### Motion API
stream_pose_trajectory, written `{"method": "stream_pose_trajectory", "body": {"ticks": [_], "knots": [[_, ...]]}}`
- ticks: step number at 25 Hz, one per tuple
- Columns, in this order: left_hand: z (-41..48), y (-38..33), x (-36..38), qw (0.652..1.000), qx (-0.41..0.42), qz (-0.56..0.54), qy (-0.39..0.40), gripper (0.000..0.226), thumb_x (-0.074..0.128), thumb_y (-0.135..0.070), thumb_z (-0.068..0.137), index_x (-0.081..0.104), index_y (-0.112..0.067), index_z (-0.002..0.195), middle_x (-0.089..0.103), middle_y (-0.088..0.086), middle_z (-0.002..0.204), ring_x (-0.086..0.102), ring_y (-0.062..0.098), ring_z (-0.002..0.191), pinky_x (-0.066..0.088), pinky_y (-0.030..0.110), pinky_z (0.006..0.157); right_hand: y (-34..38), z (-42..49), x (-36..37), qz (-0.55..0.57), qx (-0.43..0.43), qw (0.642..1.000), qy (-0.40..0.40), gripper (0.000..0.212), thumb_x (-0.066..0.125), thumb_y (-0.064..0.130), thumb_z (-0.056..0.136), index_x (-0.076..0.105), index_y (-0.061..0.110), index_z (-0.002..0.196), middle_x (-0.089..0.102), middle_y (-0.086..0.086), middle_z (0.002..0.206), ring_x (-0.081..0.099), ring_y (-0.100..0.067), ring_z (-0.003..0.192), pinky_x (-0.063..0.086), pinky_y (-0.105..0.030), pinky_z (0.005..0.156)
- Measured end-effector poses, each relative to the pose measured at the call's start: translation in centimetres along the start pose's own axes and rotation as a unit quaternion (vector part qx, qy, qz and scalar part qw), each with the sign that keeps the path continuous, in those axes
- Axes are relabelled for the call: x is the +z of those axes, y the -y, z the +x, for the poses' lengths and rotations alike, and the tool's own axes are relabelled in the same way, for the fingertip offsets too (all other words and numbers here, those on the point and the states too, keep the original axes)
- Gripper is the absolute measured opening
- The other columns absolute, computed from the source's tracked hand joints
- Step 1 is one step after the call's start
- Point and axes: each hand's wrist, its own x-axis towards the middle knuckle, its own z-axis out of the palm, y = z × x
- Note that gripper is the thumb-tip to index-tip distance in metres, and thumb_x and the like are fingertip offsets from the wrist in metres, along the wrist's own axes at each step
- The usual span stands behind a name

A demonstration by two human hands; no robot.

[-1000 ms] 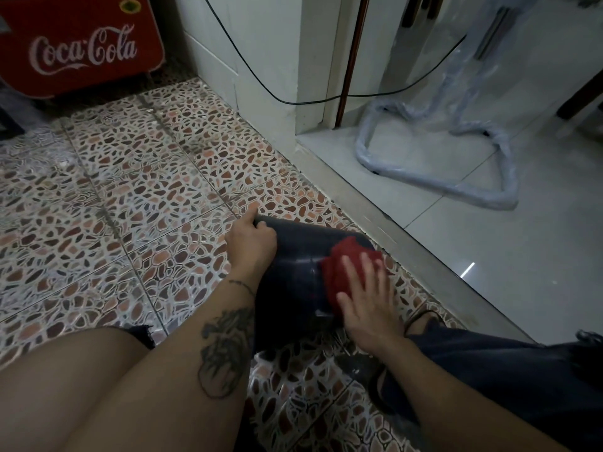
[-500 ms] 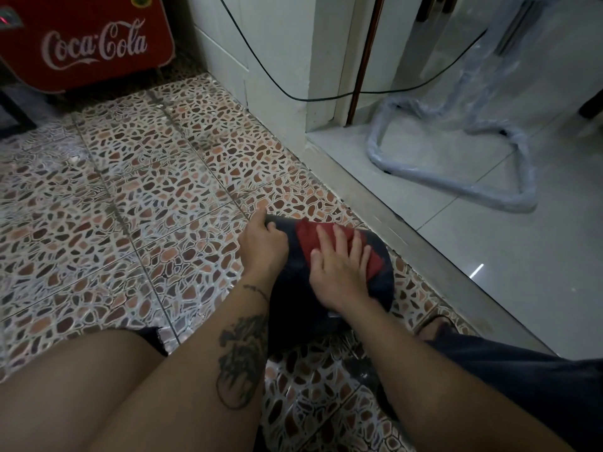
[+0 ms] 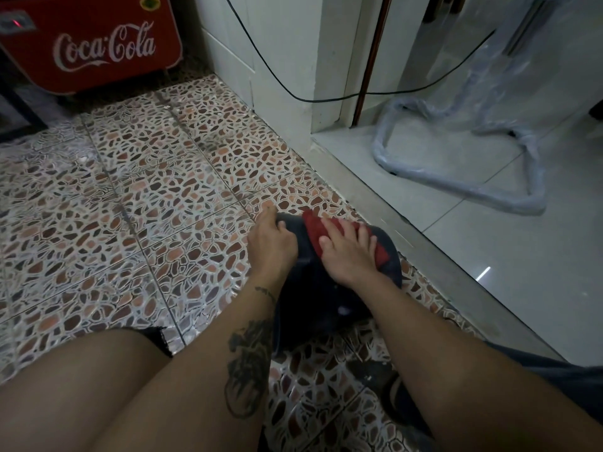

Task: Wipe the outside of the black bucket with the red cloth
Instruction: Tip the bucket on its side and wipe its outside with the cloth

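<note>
The black bucket (image 3: pixel 305 300) lies tipped on the patterned tile floor between my legs, its base end pointing away from me. My left hand (image 3: pixel 272 244) grips the bucket's far left edge, thumb on top. The red cloth (image 3: pixel 315 226) is spread over the bucket's upper side. My right hand (image 3: pixel 347 252) lies flat on the cloth with fingers spread, pressing it against the bucket. Part of the cloth is hidden under that hand.
A raised grey sill (image 3: pixel 385 223) runs diagonally just right of the bucket, with glossy pale floor beyond it. A plastic-wrapped metal frame (image 3: pixel 463 187) stands there. A red Coca-Cola cooler (image 3: pixel 94 44) is at the far left. A black cable (image 3: pixel 287 89) hangs along the wall.
My right hand has slid the red cloth from the bucket's right side up and left across its top, toward my left hand. The left hand has kept its grip.
</note>
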Motion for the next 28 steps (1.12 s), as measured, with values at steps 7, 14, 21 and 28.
{"method": "stream_pose_trajectory", "body": {"ticks": [7,14,21,28], "knots": [[1.2,-0.6,0.5,1.0,-0.022,-0.001,0.021,0.027,0.042,-0.017,0.1,0.059,-0.038,0.1,0.057,0.009,0.136,0.048,0.028,0.125,0.036,0.034,0.092,-0.4,-10.5,4.3,0.008,-0.138,0.989,-0.06,0.062,0.021,0.046,0.099,-0.003,0.048,0.157,-0.016,0.006,0.169,-0.028,-0.023,0.151,-0.017,-0.051,0.12],[-3.9,0.6,0.1,0.989,0.125,0.075,0.015,0.061,0.038,-0.025,0.1,0.016,-0.021,0.157,0.012,-0.002,0.165,0.036,0.014,0.131,0.03,0.032,0.104,-5.3,-6.1,1.5,0.087,0.066,0.99,-0.089,0.065,0.046,0.028,0.103,0.014,0.047,0.157,0.002,0.008,0.17,0.002,-0.028,0.155,0.006,-0.054,0.123],[-5.8,0.5,-0.8,0.992,0.107,0.064,0.022,0.052,0.037,-0.016,0.102,0.025,-0.021,0.152,0.025,0.003,0.161,0.047,0.009,0.111,0.045,0.028,0.085,-0.9,-5.7,0.0,0.1,-0.007,0.99,-0.097,0.064,0.048,0.015,0.099,0.029,0.035,0.157,0.018,0.006,0.168,0.015,-0.032,0.152,0.016,-0.047,0.123],[-1.4,0.9,-2.3,0.999,-0.021,0.04,-0.02,0.03,0.042,-0.011,0.096,0.062,-0.009,0.119,0.063,0.015,0.121,0.055,0.035,0.116,0.041,0.037,0.094,-2.7,-7.3,2.0,0.005,-0.08,0.996,-0.034,0.059,0.023,0.043,0.102,0.004,0.045,0.158,-0.002,0.008,0.17,-0.006,-0.026,0.155,-0.009,-0.055,0.122]]}}
